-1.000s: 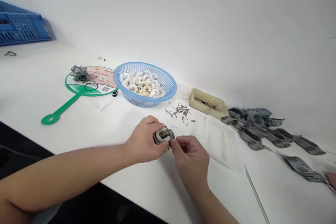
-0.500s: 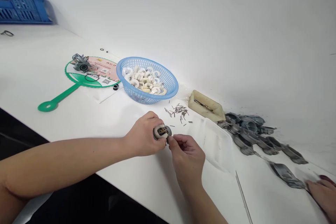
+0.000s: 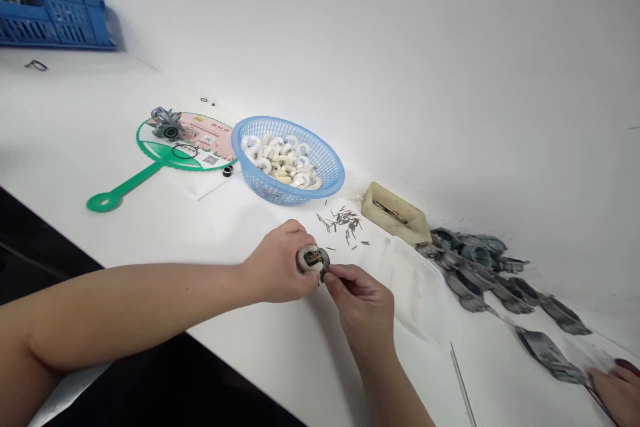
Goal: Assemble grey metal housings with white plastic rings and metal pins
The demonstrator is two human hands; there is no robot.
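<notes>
My left hand (image 3: 283,263) is closed around a small metal carburetor body (image 3: 325,262) with a white ring-shaped float (image 3: 303,257) on it, its brass inner parts facing up. My right hand (image 3: 363,300) is closed in a pinch of thumb and forefinger at the carburetor's right edge. Whatever sits between those fingertips is too small to make out. Just beyond the hands, several thin metal pins (image 3: 346,220) lie scattered on the white table.
A blue basket (image 3: 280,195) of white floats stands behind my hands. A green-handled fan (image 3: 131,185) bears another carburetor (image 3: 167,123). To the right are a cream box (image 3: 400,230), a clear tray (image 3: 420,293), piled metal bowls (image 3: 475,260), a thin rod (image 3: 463,383) and another person's hand (image 3: 617,390).
The whole view has shifted, so things appear slightly farther right and lower. Both hands keep their hold at the carburetor, with only slight finger movement on the right.
</notes>
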